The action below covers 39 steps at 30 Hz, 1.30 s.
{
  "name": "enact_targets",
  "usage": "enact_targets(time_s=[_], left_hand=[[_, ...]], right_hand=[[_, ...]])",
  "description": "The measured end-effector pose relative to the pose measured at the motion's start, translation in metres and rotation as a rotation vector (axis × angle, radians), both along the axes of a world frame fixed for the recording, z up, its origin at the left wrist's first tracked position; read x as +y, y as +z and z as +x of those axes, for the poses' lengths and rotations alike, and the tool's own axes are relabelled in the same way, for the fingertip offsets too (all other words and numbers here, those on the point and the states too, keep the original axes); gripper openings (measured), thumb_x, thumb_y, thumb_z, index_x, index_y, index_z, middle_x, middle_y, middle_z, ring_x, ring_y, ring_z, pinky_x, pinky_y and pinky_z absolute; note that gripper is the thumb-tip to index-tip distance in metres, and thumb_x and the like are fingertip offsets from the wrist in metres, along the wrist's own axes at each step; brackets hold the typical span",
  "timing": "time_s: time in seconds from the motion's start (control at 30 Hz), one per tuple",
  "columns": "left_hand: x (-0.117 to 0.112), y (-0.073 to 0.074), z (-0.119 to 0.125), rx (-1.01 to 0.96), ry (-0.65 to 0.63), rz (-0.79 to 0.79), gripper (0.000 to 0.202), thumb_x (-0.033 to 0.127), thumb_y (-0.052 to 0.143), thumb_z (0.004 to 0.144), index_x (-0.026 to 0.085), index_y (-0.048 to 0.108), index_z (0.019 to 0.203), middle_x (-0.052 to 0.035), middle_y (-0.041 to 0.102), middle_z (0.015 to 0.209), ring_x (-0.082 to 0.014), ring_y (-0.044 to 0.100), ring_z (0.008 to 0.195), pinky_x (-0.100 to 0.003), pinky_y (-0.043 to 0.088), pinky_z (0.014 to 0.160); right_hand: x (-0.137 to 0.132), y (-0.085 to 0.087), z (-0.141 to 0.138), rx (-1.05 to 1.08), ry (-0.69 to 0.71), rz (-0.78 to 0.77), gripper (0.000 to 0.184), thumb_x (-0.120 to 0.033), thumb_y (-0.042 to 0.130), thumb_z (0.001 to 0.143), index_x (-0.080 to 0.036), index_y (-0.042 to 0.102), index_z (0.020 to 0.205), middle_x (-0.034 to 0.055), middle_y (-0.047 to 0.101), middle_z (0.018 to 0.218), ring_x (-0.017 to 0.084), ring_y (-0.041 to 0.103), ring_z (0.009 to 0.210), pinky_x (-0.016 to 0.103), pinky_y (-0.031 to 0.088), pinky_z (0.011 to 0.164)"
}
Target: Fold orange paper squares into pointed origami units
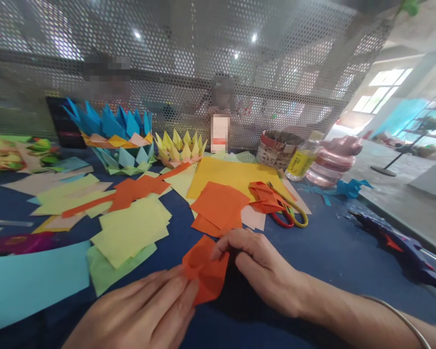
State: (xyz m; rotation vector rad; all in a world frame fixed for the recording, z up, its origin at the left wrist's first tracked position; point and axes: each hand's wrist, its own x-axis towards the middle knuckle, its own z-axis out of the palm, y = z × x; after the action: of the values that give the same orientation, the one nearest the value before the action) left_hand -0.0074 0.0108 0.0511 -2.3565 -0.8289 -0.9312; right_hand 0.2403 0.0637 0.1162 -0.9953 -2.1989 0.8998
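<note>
A creased orange paper square (212, 278) is at the front middle, held between my two hands. My left hand (148, 305) lies along its left edge with the fingers close together, gripping it; the thumb is hidden. From the right, my right hand (256, 261) curls its fingers over the top edge of the same paper, the index fingertip pressing on its face. Just beyond, a pile of orange paper squares (220, 206) overlaps a large yellow sheet (236, 174). Folded orange paper pieces (267, 196) lie beside scissors (290, 215) with red and yellow handles.
Pale green sheets (132, 228) and a light blue sheet (36, 281) lie left. Behind stand a blue folded-paper ring (118, 123), a yellow one (181, 148), a woven basket (276, 150) and a bottle (303, 157). A glue gun (399, 247) lies right. A perforated screen (189, 53) rises behind.
</note>
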Motion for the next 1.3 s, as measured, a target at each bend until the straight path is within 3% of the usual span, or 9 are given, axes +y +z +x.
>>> enact_targets(time_s=[0.17, 0.27, 0.33, 0.43, 0.63, 0.73, 1.03, 1.2, 1.3], left_hand=[[0.009, 0.004, -0.008, 0.089, 0.017, -0.082, 0.044, -0.001, 0.032, 0.097, 0.020, 0.064, 0.119, -0.0022, 0.080, 0.109, -0.0188, 0.077, 0.100, -0.031, 0.053, 0.096], [0.014, 0.008, -0.011, 0.063, 0.013, -0.092, 0.043, -0.001, 0.031, 0.095, 0.019, 0.063, 0.117, -0.0046, 0.079, 0.106, -0.0181, 0.077, 0.095, -0.029, 0.055, 0.091], [0.016, 0.010, -0.011, 0.069, 0.024, -0.097, 0.042, 0.001, 0.031, 0.096, 0.019, 0.063, 0.117, -0.0056, 0.079, 0.109, -0.0177, 0.077, 0.094, -0.028, 0.056, 0.088], [0.018, 0.010, -0.015, 0.060, 0.034, -0.136, 0.045, -0.002, 0.031, 0.095, 0.021, 0.064, 0.116, -0.0046, 0.080, 0.112, -0.0157, 0.078, 0.096, -0.025, 0.058, 0.088], [0.021, 0.003, -0.029, 0.036, 0.015, -0.130, 0.050, 0.004, 0.039, 0.095, 0.021, 0.065, 0.135, -0.0057, 0.074, 0.141, -0.0174, 0.076, 0.120, -0.021, 0.060, 0.101], [0.023, 0.007, -0.027, 0.029, 0.024, -0.145, 0.050, 0.002, 0.038, 0.096, 0.022, 0.063, 0.134, -0.0043, 0.074, 0.139, -0.0132, 0.076, 0.121, -0.018, 0.058, 0.103], [0.021, 0.011, -0.017, 0.047, -0.051, -0.231, 0.055, -0.002, 0.042, 0.089, 0.024, 0.067, 0.131, -0.0004, 0.077, 0.131, -0.0128, 0.076, 0.115, -0.020, 0.057, 0.105], [0.016, 0.019, -0.011, 0.002, -0.097, -0.305, 0.049, 0.001, 0.040, 0.092, 0.028, 0.071, 0.119, 0.0020, 0.080, 0.112, -0.0136, 0.076, 0.098, -0.020, 0.059, 0.087], [0.016, 0.022, -0.008, -0.001, -0.127, -0.305, 0.047, 0.002, 0.040, 0.093, 0.028, 0.070, 0.118, 0.0007, 0.080, 0.112, -0.0137, 0.075, 0.095, -0.019, 0.058, 0.085]], right_hand=[[0.001, -0.009, 0.001, -0.020, -0.006, 0.130, 0.046, -0.002, 0.051, 0.070, -0.015, 0.073, 0.109, 0.0036, 0.073, 0.084, 0.020, 0.068, 0.075, 0.033, 0.053, 0.077], [0.003, -0.016, 0.001, -0.058, -0.007, 0.211, 0.042, -0.004, 0.057, 0.078, -0.013, 0.074, 0.116, 0.0091, 0.075, 0.096, 0.024, 0.071, 0.089, 0.038, 0.054, 0.085], [0.005, -0.021, 0.001, -0.078, 0.001, 0.242, 0.038, -0.004, 0.060, 0.081, -0.014, 0.076, 0.114, 0.0114, 0.074, 0.105, 0.025, 0.072, 0.097, 0.040, 0.054, 0.089], [0.006, -0.024, 0.002, -0.089, 0.006, 0.309, 0.030, -0.001, 0.064, 0.081, -0.018, 0.079, 0.101, 0.0076, 0.072, 0.101, 0.021, 0.069, 0.090, 0.035, 0.052, 0.082], [-0.003, -0.012, 0.001, -0.032, 0.039, 0.651, 0.021, -0.005, 0.060, 0.097, -0.021, 0.075, 0.093, 0.0036, 0.071, 0.098, 0.017, 0.061, 0.086, 0.033, 0.045, 0.081], [-0.007, -0.010, 0.000, -0.059, 0.064, 0.754, 0.023, -0.007, 0.057, 0.101, -0.020, 0.072, 0.091, 0.0031, 0.072, 0.097, 0.018, 0.058, 0.085, 0.034, 0.044, 0.083], [-0.002, -0.023, 0.000, -0.172, 0.086, 0.606, 0.020, -0.005, 0.060, 0.093, -0.019, 0.072, 0.087, 0.0032, 0.071, 0.097, 0.018, 0.062, 0.088, 0.035, 0.044, 0.085], [-0.001, -0.017, -0.001, -0.204, 0.126, 0.493, 0.010, -0.012, 0.066, 0.093, -0.019, 0.073, 0.090, 0.0044, 0.072, 0.096, 0.019, 0.064, 0.087, 0.035, 0.046, 0.085], [0.000, -0.017, 0.000, -0.197, 0.125, 0.425, 0.007, -0.015, 0.070, 0.094, -0.020, 0.071, 0.089, 0.0034, 0.072, 0.093, 0.019, 0.065, 0.085, 0.034, 0.046, 0.082]])
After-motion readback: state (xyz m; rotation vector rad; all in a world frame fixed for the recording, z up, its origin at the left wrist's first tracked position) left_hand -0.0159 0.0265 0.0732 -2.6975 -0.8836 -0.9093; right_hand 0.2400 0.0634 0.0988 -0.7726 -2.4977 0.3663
